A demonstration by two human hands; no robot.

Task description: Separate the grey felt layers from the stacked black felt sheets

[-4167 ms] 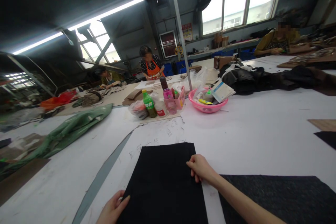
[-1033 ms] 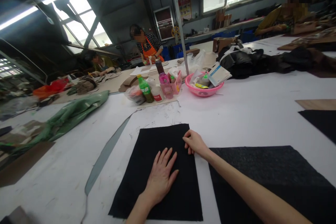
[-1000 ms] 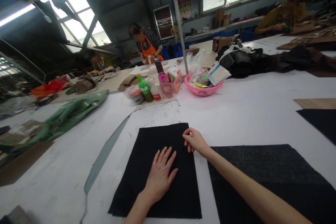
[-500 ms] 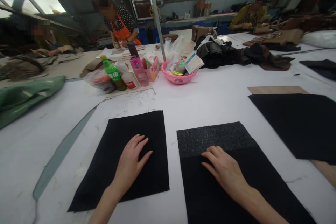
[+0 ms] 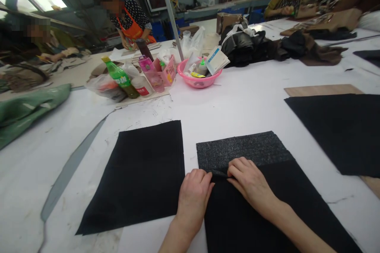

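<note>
A black fabric sheet [image 5: 234,221] lies in front of me, with a speckled dark grey strip [image 5: 243,148] showing beyond its far edge. My left hand [image 5: 192,197] is closed at the left end of that edge, thumb and fingers pinching the fabric. Close to its right, my right hand [image 5: 251,182] pinches the same edge. Between the two hands the edge is slightly raised and wrinkled. Another black fabric piece [image 5: 142,170] lies flat to the left of my left hand, its right side near my knuckles.
More black fabric [image 5: 335,130] lies at the right over a tan sheet [image 5: 323,90]. Beyond are a pink basin [image 5: 198,82] of small items, a green bottle [image 5: 120,79] and dark cloth [image 5: 249,47]. Green material [image 5: 32,106] lies left. Co-workers are at the far tables.
My left hand has moved right, from the left black piece to the edge of the right sheet, and closed on it. My right hand stays at that edge, which is now slightly lifted.
</note>
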